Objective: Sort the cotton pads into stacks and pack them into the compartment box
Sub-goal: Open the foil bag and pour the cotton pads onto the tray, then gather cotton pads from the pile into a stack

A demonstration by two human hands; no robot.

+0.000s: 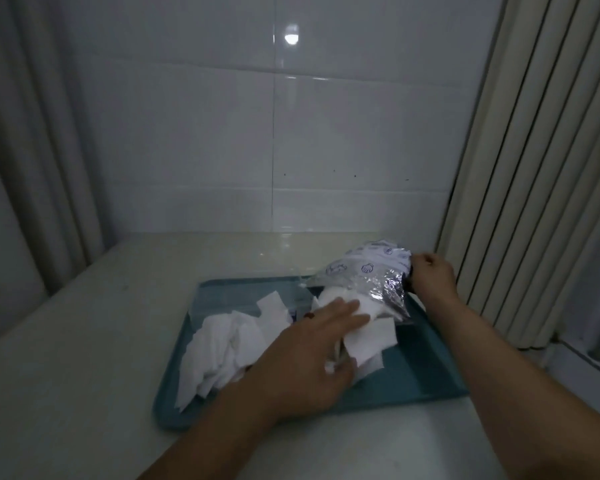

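A teal tray [420, 372] lies on the table and holds several loose white cotton pads [229, 344], heaped on its left half. My right hand [430, 275] grips the far end of a printed plastic bag [368, 275] and holds it tilted over the tray, with white pads showing at the bag's mouth. My left hand [312, 355] reaches across the tray, its fingers stretched over the pads at the mouth while the thumb and palm pinch a few pads. A clear box [300, 299] is faintly visible behind the hand.
The pale table [84, 341] runs back to a tiled wall [291, 150]. A curtain [21, 168] hangs on the left, and a ribbed cream panel [534, 168] stands close on the right, beside the bag.
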